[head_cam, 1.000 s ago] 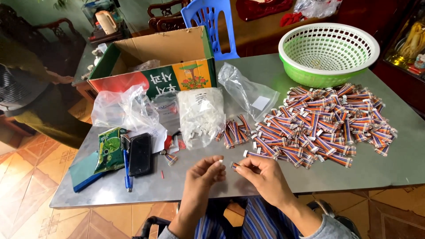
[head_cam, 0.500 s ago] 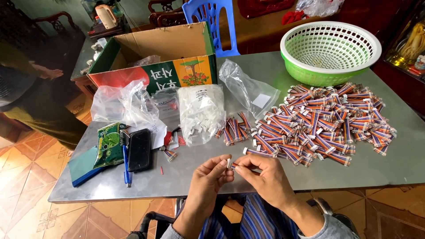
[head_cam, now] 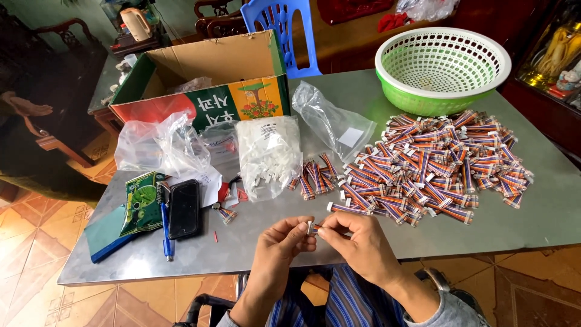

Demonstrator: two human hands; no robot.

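Fingertips of left hand and right hand pinch, seemingly, one small white connector before the clear bag.

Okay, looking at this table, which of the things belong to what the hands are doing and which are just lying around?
In use:
- small wire connector, pinched between left hand and right hand
- pile of multicoloured wire connectors
- clear bag of white plastic parts

Lying about:
- black phone
- blue pen
- green packet
- green and white basket
- cardboard box
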